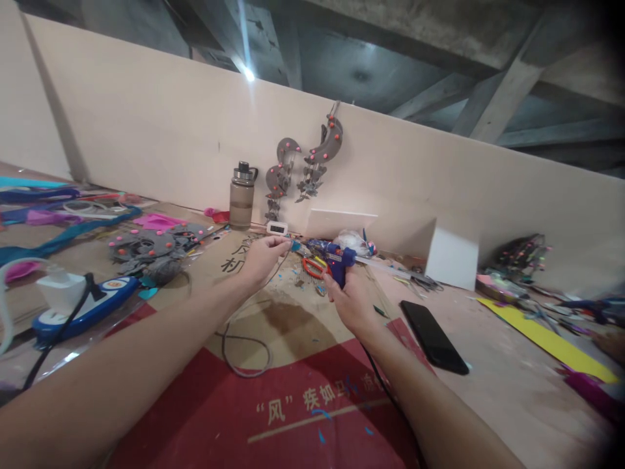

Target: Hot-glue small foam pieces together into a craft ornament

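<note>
My right hand [349, 296] is wrapped around the handle of a blue hot glue gun [336, 266], with a clear glue stick [383, 266] poking out of its back end. The gun's nozzle points left. My left hand [266, 259] is closed in a pinch, and a thin grey cord [247, 374] trails down from its fingers into a loop on the cardboard. A small teal piece [295, 245] shows by those fingertips; whether they touch it is unclear. Red-handled scissors [315, 267] lie between my hands.
Printed cardboard [234, 426] covers the work surface. A black phone [432, 335] lies right, a power strip [90, 306] left. A water bottle [241, 197] stands by the partition, near hanging grey felt moons [328, 140]. Grey felt pieces [149, 246] lie left, a yellow strip [547, 339] right.
</note>
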Available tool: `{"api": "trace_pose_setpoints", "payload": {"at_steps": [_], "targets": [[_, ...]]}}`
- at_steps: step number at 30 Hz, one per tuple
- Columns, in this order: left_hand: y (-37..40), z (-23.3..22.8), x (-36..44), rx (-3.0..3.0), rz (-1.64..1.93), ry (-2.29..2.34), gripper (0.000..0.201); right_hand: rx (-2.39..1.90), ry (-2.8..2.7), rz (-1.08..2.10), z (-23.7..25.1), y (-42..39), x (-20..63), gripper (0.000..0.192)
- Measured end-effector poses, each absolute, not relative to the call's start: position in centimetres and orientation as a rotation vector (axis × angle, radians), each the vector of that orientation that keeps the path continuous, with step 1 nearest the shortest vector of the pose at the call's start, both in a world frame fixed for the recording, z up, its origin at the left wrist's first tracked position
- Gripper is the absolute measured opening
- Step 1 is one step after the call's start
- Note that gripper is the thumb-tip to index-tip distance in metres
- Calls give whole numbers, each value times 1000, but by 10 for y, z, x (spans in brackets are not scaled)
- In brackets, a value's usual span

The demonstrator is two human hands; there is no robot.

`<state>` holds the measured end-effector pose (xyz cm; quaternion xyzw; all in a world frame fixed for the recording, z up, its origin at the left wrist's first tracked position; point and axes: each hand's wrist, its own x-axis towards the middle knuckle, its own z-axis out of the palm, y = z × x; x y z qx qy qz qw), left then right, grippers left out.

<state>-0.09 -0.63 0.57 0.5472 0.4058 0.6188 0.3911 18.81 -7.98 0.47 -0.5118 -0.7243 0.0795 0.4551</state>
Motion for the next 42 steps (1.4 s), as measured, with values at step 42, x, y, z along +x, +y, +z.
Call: {"api": "trace_pose_setpoints", "payload": {"at_steps": [42], "targets": [[-15,6,3,1493,1556,1014,24,-1236,-1893,-24,5,-86,181,35]]}}
